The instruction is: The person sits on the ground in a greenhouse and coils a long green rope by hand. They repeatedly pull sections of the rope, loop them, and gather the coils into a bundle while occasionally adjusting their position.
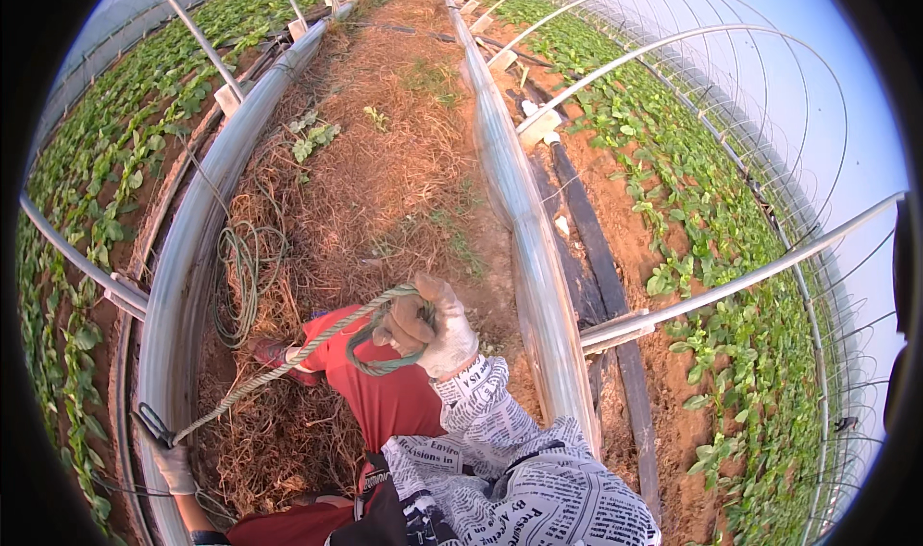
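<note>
My right hand (425, 326), in a white work glove with a brown palm coating, is closed around a green twisted rope (306, 348). A short loop of the rope hangs below its fingers. From there the rope slants down to my left hand (171, 463), also gloved, beside the plastic roll at the lower left. A dark, narrow looped piece (153, 423), perhaps a hook or clip, is at my left fingertips where the rope ends. The left palm and part of the grip are hidden.
Rolled plastic film (238, 142) borders the dry-grass path (404, 135) on the left; another roll (515, 214) borders the right. Loose thin rope (249, 272) lies by the left roll. Metal hoops (743, 261) arch over green crop rows (710, 337). Black pipe (588, 221) runs along the right.
</note>
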A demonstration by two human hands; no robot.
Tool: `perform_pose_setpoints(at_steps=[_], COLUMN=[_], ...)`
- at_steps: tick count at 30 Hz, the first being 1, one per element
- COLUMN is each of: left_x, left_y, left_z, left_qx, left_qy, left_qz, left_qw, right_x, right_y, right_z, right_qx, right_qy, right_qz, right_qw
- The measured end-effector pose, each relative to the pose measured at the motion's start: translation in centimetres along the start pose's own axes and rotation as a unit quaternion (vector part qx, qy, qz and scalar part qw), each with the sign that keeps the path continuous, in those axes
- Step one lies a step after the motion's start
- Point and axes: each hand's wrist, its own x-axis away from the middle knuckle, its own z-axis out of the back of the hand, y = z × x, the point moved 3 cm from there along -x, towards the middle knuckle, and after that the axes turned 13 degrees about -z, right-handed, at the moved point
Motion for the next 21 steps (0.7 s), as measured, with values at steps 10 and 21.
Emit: perform_pose_setpoints(at_steps=[10,21], left_x=[6.2,9.5], left_y=[6.8,10.0], left_z=[0.9,6.3], left_qx=[0.08,-0.116], left_qy=[-0.32,-0.199], left_qz=[0.252,0.04], left_qw=[0.91,0.972], right_x=[-8.0,-16.2], right_y=[-6.0,13.8], right_z=[3.4,-5.9], right_qx=[-0.197,0.236], right_qy=[0.066,-0.2], right_qz=[0.002,-0.197], right_qw=[0.978,0.93])
